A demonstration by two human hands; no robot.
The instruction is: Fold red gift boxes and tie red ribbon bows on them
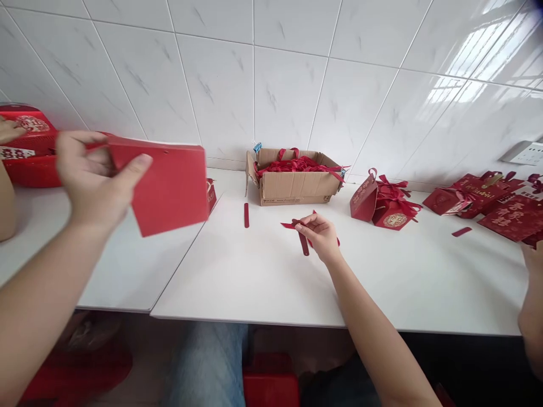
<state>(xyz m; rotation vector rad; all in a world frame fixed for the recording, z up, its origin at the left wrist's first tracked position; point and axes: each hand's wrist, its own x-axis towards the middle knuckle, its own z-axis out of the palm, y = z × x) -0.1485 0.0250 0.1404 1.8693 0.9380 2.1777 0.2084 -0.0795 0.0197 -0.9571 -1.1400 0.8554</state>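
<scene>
My left hand (95, 175) grips a flat red folded card box (169, 189) by its left side, raised above the left part of the table; thumb in front, fingers behind. Over the middle of the table, my right hand (320, 234) pinches a dark red strip (303, 243) between thumb and fingers. Red ribbon (288, 225) shows beside those fingertips, partly hidden by the hand. A second dark red strip (246, 215) lies on the white table (237, 271) between my hands.
An open cardboard box (294, 188) of red ribbons stands by the tiled wall. To its right are red gift boxes with bows (392, 212) and further red boxes (509, 209). Other people's hands show at both edges. Red baskets (34, 169) sit far left.
</scene>
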